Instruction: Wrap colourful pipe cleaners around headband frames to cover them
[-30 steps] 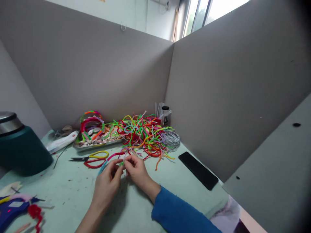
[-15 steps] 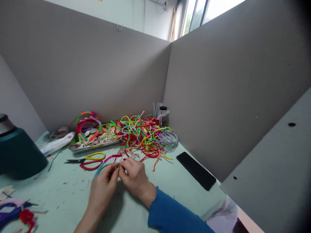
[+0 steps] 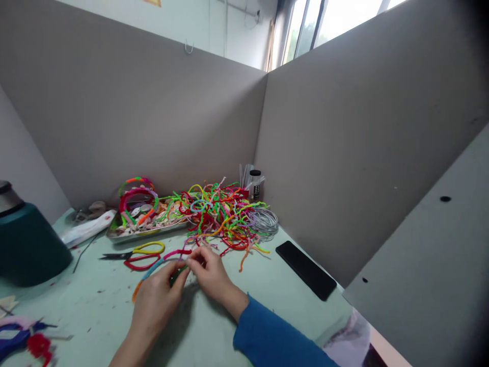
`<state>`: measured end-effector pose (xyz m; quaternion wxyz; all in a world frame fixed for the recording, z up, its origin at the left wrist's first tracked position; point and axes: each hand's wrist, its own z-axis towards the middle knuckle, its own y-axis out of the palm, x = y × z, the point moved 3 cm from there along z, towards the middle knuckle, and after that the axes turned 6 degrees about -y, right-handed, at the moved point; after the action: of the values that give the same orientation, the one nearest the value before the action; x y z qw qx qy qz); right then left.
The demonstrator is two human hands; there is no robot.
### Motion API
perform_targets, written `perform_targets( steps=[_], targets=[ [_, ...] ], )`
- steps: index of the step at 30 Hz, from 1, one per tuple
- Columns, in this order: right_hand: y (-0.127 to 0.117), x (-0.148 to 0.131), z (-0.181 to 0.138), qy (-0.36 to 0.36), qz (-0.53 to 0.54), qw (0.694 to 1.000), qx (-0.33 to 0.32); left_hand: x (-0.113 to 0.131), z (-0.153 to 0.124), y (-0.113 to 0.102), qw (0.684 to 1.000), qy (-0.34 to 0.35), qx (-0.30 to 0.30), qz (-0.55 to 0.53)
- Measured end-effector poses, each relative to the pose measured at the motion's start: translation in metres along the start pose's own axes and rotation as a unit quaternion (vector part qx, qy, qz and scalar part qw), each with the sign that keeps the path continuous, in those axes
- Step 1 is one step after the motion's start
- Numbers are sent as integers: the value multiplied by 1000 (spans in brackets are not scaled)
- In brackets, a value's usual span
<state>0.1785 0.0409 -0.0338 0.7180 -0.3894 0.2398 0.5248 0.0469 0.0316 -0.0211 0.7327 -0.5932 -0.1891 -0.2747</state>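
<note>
At the far left of the pale green bench (image 3: 267, 275), which is scratched and specked with scraps, stands a dark teal round container with a metal lid (image 3: 26, 244). In front of it, at the near edge, lies a blue glue gun (image 3: 11, 336). Further right a white packet (image 3: 86, 232) rests beside a shallow metal tray (image 3: 147, 234) holding hoops wrapped in coloured fuzz (image 3: 135, 196). Just before the tray lie scissors with yellow and red handles (image 3: 142, 253).

The left hand (image 3: 155, 300) and the right hand (image 3: 210, 272) meet fingertip to fingertip near the middle of the bench. Each grip is pinched closed on a curved band wrapped in pink, blue and orange fuzzy wire (image 3: 153, 266), which arcs low over the bench to the left of the hands.

Behind them sprawls a tangled heap of bright fuzzy wires (image 3: 221, 211), with a coil of silver wire (image 3: 266, 221) and a small black-capped bottle (image 3: 255, 184) in the corner. A flat black phone (image 3: 305, 269) lies to the right. Grey partition panels (image 3: 344, 153) enclose the bench, with a bright window (image 3: 336, 20) above them.
</note>
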Motion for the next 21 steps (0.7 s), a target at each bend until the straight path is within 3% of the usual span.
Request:
perform_targets(
  steps=[3,5,7,9,10,12,15,21],
  targets=[
    [-32,-1,7,10,-43,999,16,2,-1,-2,999,-31,-11,40],
    [-73,2,10,24,-166,984,59,2,-1,-4,997,-51,-11,58],
    [-119,14,10,116,-351,927,66,2,-1,-4,996,-57,-20,65],
    [-153,32,5,257,-494,830,-18,0,0,-3,995,-56,-33,72],
    [-164,39,2,284,-504,814,-44,-1,0,-2,995,-55,-41,76],
    [-172,51,-3,304,-512,800,-78,-2,1,1,993,-53,-61,81],
    [-165,56,-11,299,-513,799,-99,0,0,4,991,-39,-92,91],
    [-161,38,-38,295,-489,810,-137,4,-3,8,984,-34,-117,132]
  ],
)
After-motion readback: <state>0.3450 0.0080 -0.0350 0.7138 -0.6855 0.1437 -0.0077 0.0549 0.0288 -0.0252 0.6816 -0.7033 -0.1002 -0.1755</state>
